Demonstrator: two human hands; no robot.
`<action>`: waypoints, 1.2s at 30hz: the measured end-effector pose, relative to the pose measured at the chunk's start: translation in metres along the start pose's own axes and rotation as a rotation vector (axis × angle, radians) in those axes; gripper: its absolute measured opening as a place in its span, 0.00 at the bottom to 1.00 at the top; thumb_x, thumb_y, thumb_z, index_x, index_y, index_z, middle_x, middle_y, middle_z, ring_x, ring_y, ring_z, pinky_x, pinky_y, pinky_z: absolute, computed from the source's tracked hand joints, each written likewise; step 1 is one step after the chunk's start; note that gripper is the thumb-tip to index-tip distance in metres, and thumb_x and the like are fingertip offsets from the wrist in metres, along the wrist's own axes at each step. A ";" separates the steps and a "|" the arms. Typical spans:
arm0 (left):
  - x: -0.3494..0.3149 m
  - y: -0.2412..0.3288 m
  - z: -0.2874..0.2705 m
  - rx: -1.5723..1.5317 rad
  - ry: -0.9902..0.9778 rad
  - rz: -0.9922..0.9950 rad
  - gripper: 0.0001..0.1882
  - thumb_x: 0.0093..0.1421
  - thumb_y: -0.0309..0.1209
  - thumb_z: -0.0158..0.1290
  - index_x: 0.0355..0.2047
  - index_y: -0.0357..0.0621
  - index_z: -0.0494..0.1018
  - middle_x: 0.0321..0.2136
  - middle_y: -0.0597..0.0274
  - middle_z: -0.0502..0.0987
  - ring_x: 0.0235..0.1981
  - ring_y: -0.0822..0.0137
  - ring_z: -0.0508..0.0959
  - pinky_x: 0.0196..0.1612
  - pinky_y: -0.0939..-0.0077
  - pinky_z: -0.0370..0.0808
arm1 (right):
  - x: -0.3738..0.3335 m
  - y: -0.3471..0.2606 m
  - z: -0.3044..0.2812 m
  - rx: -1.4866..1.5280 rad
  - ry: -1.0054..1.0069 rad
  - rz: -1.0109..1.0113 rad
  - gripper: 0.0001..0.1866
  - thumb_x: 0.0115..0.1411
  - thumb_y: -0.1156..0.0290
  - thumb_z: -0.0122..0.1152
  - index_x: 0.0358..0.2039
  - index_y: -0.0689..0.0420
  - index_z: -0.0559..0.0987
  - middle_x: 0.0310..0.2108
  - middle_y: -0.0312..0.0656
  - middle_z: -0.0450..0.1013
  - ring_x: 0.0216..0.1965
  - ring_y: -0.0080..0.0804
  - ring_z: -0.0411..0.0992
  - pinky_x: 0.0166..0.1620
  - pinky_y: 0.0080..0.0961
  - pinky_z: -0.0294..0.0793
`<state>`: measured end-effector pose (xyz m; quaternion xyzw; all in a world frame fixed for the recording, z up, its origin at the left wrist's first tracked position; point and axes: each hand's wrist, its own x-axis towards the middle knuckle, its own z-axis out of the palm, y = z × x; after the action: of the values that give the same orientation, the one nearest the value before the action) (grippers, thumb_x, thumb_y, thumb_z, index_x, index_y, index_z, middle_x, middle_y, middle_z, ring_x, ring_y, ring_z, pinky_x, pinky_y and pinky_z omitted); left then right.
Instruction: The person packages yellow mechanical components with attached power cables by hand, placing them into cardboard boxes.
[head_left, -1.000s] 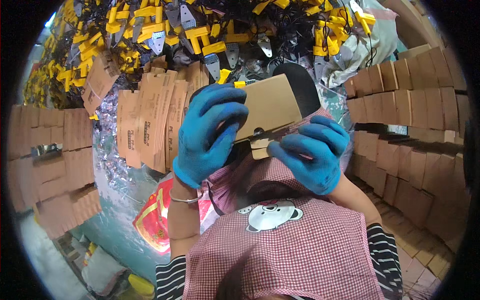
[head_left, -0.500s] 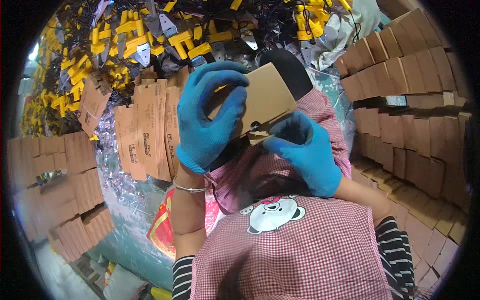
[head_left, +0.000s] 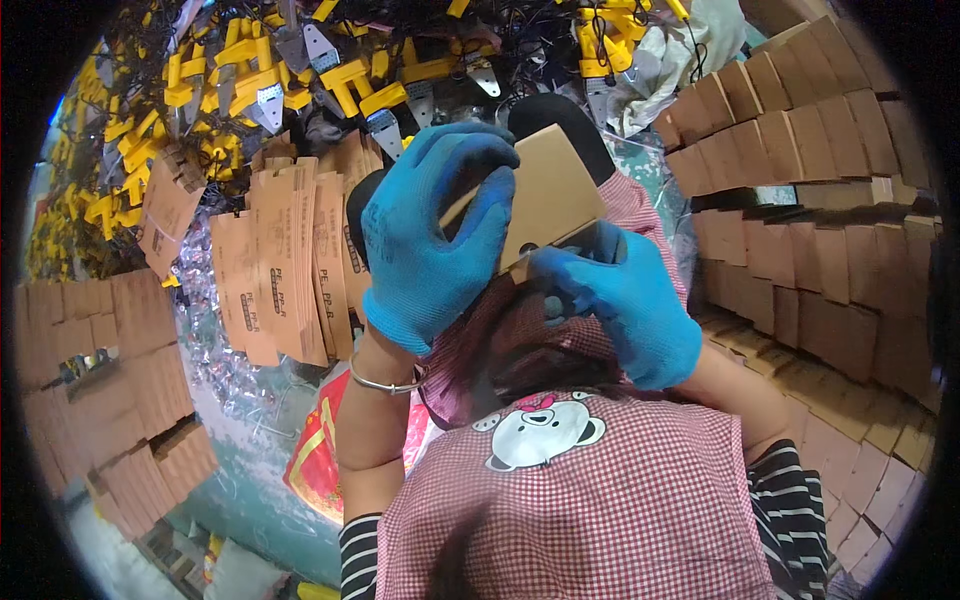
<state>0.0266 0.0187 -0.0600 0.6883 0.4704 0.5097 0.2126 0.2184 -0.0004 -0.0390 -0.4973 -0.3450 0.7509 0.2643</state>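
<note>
A small brown cardboard box (head_left: 553,190) is held up over my lap, tilted, with its narrow end toward me. My left hand (head_left: 435,225), in a blue knit glove, is wrapped round the box's left side with fingers and thumb curled. At the near right corner, my right hand (head_left: 625,295), gloved alike, presses the end flap with its fingertips pinched. A dark round spot shows on the box close to those fingertips. What is inside the box is hidden.
Flat printed cartons (head_left: 275,260) stand in a bundle left of my knees. Yellow-handled tools (head_left: 355,85) with grey metal plates and black cords are heaped ahead. Boxes are stacked at the right (head_left: 830,250) and left (head_left: 110,370). A red bag (head_left: 318,455) lies by my left forearm.
My right fingers have moved in against the box's near end, and the flap that stuck out there now sits closer to the box. My left hand keeps its grip.
</note>
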 end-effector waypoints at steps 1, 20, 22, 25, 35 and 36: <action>-0.002 0.000 0.001 -0.005 0.015 -0.025 0.09 0.56 0.21 0.58 0.38 0.37 0.76 0.40 0.52 0.79 0.40 0.55 0.82 0.45 0.68 0.78 | 0.000 0.002 0.001 0.060 0.004 0.005 0.20 0.62 0.67 0.67 0.49 0.66 0.75 0.38 0.41 0.78 0.35 0.24 0.78 0.39 0.22 0.80; -0.008 0.028 -0.004 0.615 -0.221 0.228 0.28 0.49 0.37 0.67 0.52 0.50 0.76 0.55 0.47 0.73 0.51 0.45 0.73 0.54 0.54 0.67 | 0.002 -0.059 -0.052 -1.113 0.147 -1.108 0.30 0.53 0.71 0.68 0.58 0.63 0.73 0.63 0.54 0.66 0.66 0.52 0.63 0.66 0.41 0.61; -0.007 0.027 0.004 0.591 -0.223 0.268 0.29 0.47 0.34 0.68 0.51 0.48 0.75 0.54 0.46 0.73 0.51 0.44 0.73 0.54 0.53 0.67 | 0.029 -0.059 -0.054 -1.519 0.037 -1.337 0.34 0.50 0.69 0.63 0.60 0.61 0.71 0.61 0.55 0.67 0.65 0.54 0.61 0.68 0.47 0.57; 0.002 0.033 0.002 0.622 -0.128 0.254 0.33 0.49 0.36 0.67 0.56 0.42 0.71 0.54 0.44 0.72 0.54 0.43 0.71 0.57 0.51 0.67 | 0.073 -0.086 -0.040 -1.514 -0.317 -1.309 0.46 0.39 0.68 0.72 0.62 0.60 0.68 0.45 0.48 0.74 0.49 0.48 0.73 0.52 0.45 0.72; 0.024 0.017 -0.043 0.646 0.395 0.248 0.30 0.64 0.38 0.56 0.62 0.34 0.66 0.63 0.48 0.66 0.65 0.49 0.64 0.68 0.54 0.57 | -0.018 -0.257 -0.158 -1.670 1.425 -1.709 0.36 0.45 0.77 0.63 0.59 0.43 0.74 0.46 0.39 0.70 0.46 0.40 0.68 0.49 0.42 0.67; 0.022 0.010 -0.039 0.644 0.395 0.245 0.30 0.64 0.38 0.56 0.62 0.34 0.66 0.63 0.48 0.66 0.65 0.49 0.64 0.68 0.54 0.57 | -0.012 -0.278 -0.179 -1.706 1.515 -1.751 0.33 0.48 0.78 0.59 0.57 0.41 0.75 0.45 0.39 0.69 0.45 0.40 0.69 0.47 0.42 0.69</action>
<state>-0.0031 0.0255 -0.0264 0.6595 0.5525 0.4801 -0.1712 0.4040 0.2095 0.1370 -0.4052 -0.6493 -0.5224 0.3760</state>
